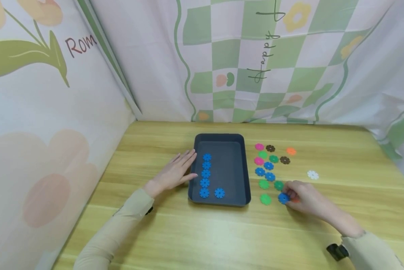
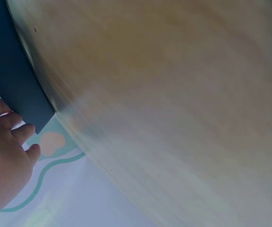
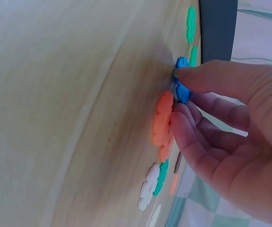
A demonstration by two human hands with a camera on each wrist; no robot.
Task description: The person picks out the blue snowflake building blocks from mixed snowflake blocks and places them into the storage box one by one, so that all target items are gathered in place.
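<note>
A dark grey tray (image 1: pixel 234 168) lies on the wooden table. Inside it, blue notched discs (image 1: pixel 205 173) form a column along the left side, and a single blue disc (image 1: pixel 219 193) sits to the right of the lowest one. My left hand (image 1: pixel 173 172) rests on the tray's left rim with fingers straight. To the right of the tray, my right hand (image 1: pixel 305 198) pinches a blue disc (image 3: pixel 182 92) between thumb and fingers, tilted up near the tabletop. An orange disc (image 3: pixel 162 118) lies close by my fingers, partly hidden in the head view.
Loose discs lie between the tray and my right hand: pink (image 1: pixel 259 147), brown (image 1: pixel 285 160), light green (image 1: pixel 265 199), dark green (image 1: pixel 278 185) and several blue ones. A white disc (image 1: pixel 312 174) lies farther right. A patterned curtain (image 1: pixel 256 93) hangs behind the table.
</note>
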